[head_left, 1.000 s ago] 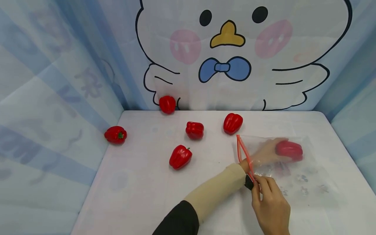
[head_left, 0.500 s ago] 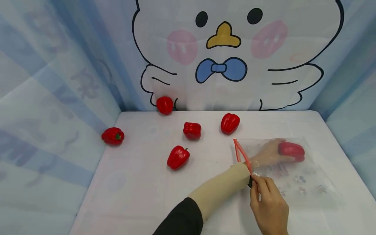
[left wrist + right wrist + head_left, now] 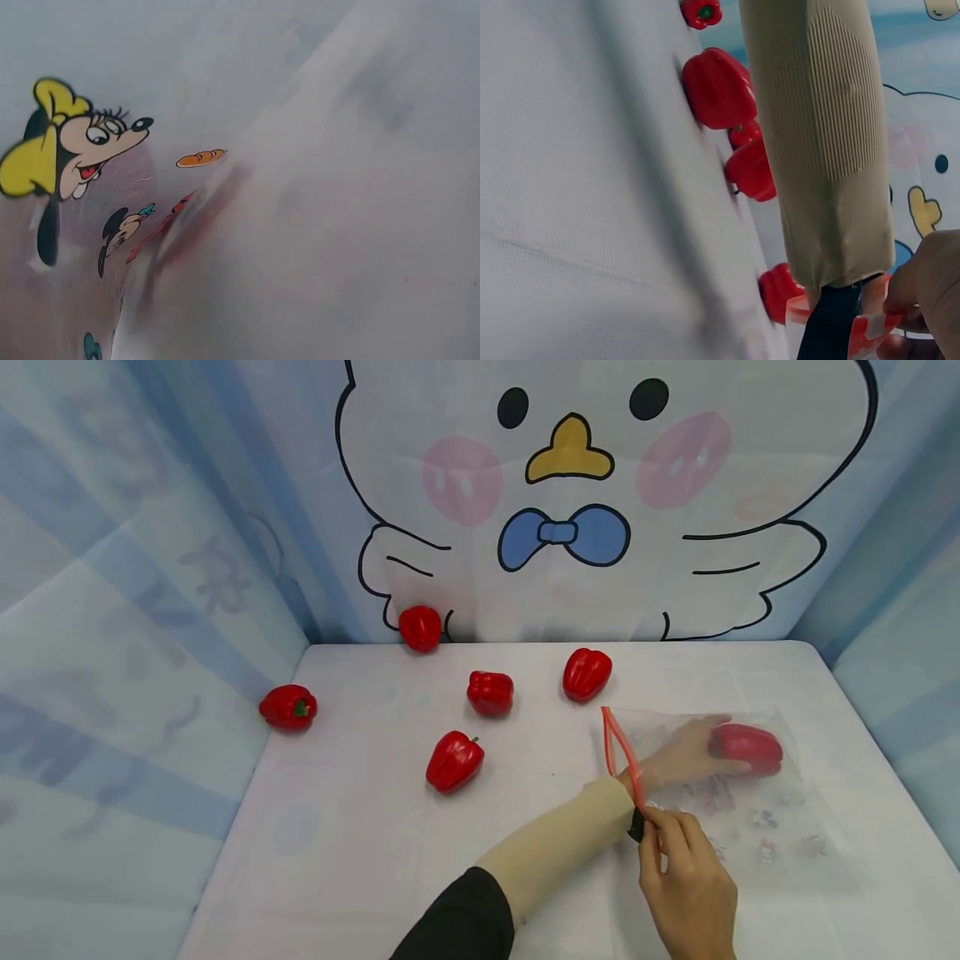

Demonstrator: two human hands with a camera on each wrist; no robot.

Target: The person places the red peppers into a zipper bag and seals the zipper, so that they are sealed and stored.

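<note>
Inside a clear plastic bag (image 3: 795,852) with a red zip edge (image 3: 617,735), my left hand (image 3: 686,750) holds a red bell pepper (image 3: 747,749), its fingers and thumb around the near end. The plastic blurs the grip. My left forearm (image 3: 562,852) passes through the bag's mouth. Close to that wrist, my right hand (image 3: 692,881) pinches the lower part of the red edge; the right wrist view shows its fingers (image 3: 930,289) at the strip. The left wrist view is mostly hazy plastic with printed cartoon figures (image 3: 101,142).
Several more red bell peppers lie left of the bag: one pepper (image 3: 587,675) just behind its mouth, others at mid-table (image 3: 491,693), nearer me (image 3: 455,762), at the back edge (image 3: 421,629) and at the left edge (image 3: 288,707). A printed curtain (image 3: 570,602) stands behind the white table (image 3: 360,860).
The bell pepper in the bag has shifted slightly to the right, away from the left palm. The bag's mouth has dipped and risen a little. My right hand keeps its pinch.
</note>
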